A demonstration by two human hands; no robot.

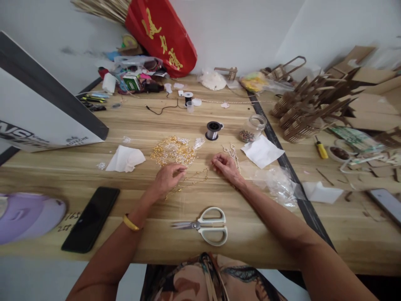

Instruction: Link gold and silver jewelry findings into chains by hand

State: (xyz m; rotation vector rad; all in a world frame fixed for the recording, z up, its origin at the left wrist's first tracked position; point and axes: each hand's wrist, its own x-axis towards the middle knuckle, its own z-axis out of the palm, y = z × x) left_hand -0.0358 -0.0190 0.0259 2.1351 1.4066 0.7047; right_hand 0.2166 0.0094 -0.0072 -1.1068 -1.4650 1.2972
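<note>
My left hand is at the near edge of a pile of gold and clear beads, its fingers pressed together. A thin gold beaded chain lies on the table beside and partly behind that hand. My right hand rests on the table with fingers curled into a pinch. What either pinch holds is too small to see. Just beyond the right hand lie pale beaded chains. White-handled scissors lie nearer to me, blades pointing left. A spool of wire stands behind the hands.
White papers and a plastic bag lie to the right, by a glass jar of beads. On the left are a black phone, a purple object and a large box. Small wooden baskets crowd the right.
</note>
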